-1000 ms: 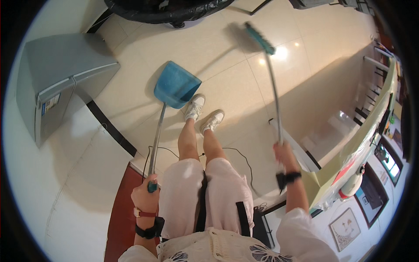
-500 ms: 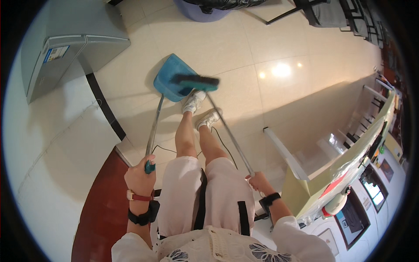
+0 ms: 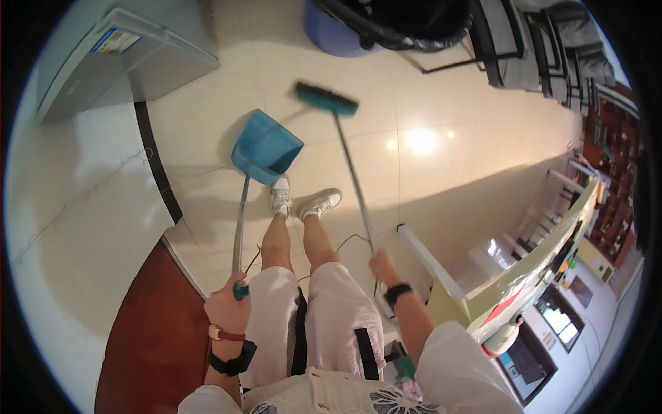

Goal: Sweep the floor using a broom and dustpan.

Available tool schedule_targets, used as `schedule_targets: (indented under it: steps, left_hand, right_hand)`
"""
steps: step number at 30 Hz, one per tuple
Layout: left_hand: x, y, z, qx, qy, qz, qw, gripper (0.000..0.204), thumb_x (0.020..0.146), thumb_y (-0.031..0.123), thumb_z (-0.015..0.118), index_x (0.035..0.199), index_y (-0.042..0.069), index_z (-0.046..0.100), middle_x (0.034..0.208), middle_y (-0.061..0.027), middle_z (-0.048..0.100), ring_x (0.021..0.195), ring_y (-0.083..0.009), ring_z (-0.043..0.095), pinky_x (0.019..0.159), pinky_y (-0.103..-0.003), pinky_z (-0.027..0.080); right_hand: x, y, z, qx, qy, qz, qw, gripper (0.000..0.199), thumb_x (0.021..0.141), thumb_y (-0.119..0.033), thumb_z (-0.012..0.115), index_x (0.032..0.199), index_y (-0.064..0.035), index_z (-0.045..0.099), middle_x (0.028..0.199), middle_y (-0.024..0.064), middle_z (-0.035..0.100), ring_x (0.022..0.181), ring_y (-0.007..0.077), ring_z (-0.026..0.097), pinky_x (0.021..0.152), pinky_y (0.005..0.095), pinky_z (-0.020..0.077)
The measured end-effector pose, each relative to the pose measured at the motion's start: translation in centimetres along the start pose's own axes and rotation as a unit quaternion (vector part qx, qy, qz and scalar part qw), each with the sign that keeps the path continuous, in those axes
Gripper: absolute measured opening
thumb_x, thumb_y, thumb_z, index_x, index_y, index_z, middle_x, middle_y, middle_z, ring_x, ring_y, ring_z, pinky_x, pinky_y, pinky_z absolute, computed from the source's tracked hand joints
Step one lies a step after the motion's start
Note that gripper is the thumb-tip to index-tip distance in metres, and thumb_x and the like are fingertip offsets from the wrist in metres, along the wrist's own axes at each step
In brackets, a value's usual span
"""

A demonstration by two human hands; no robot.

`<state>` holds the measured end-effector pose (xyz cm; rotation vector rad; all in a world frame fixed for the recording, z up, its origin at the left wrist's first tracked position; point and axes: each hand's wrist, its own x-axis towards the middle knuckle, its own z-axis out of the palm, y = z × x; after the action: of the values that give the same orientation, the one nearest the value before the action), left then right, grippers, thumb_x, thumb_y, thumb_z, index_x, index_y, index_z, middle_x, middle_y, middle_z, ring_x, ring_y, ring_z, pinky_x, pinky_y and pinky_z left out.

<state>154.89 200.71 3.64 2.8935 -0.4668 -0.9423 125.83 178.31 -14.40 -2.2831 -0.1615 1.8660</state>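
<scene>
Blue dustpan sits on the cream tile floor, just far-left of the person's white shoes, open side facing far. Its long grey handle runs near to the left hand, which is closed around the teal grip at the top. Left wrist has a red band and a black watch.

Right hand is closed around the broom pole, black watch on that wrist. Pole slants far-left; the teal brush head is right of the dustpan and a bit farther, apart from it. Cannot tell if the bristles touch the floor.

Person stands in pale pink shorts, legs between the two poles.

Grey box stands far left. Blue bin with black liner at the far edge, black chairs far right. Dark red mat near left. White and yellow desk on the right, cluttered; items too small to tell. A thin black cable lies on the floor by the feet.
</scene>
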Motion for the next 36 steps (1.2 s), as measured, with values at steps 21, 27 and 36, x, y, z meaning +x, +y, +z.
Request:
schedule_targets:
  steps: [21, 27, 36]
  left_hand:
    - [-0.2, -2.6, -1.0, -0.148, -0.017, -0.13, 0.98, 0.013, 0.071, 0.011, 0.058, 0.084, 0.013, 0.062, 0.053, -0.0176, 0.052, 0.054, -0.0333, 0.054, 0.046, -0.035, 0.043]
    - [-0.3, -3.1, -0.1, -0.161, -0.018, -0.134, 0.978, 0.018, 0.07, 0.015, 0.058, 0.086, 0.022, 0.058, 0.05, -0.0135, 0.052, 0.05, -0.0322, 0.054, 0.045, -0.037, 0.043]
    - [-1.5, -1.7, 0.9, -0.126, -0.009, -0.141, 0.982, 0.02, 0.069, 0.016, 0.059, 0.087, 0.022, 0.058, 0.051, -0.0125, 0.053, 0.049, -0.0302, 0.055, 0.045, -0.037, 0.044]
  right_hand:
    - [13.0, 10.4, -30.6, 0.299, 0.302, -0.021, 0.905, 0.019, 0.063, -0.012, 0.052, 0.044, -0.0088, 0.051, 0.041, 0.0075, 0.049, 0.037, 0.0215, 0.051, 0.033, 0.0321, 0.0354]
    - [0.0, 4.1, -8.2, 0.283, 0.072, 0.149, 0.945, 0.004, 0.059, -0.013, 0.058, 0.057, -0.0128, 0.055, 0.049, 0.0012, 0.051, 0.046, 0.0174, 0.05, 0.04, 0.0325, 0.0357]
    - [-0.9, 4.2, -26.4, 0.588, 0.232, 0.127, 0.765, 0.017, 0.072, -0.016, 0.05, 0.061, -0.0029, 0.05, 0.043, 0.0068, 0.045, 0.034, 0.0158, 0.044, 0.033, 0.0296, 0.0357]
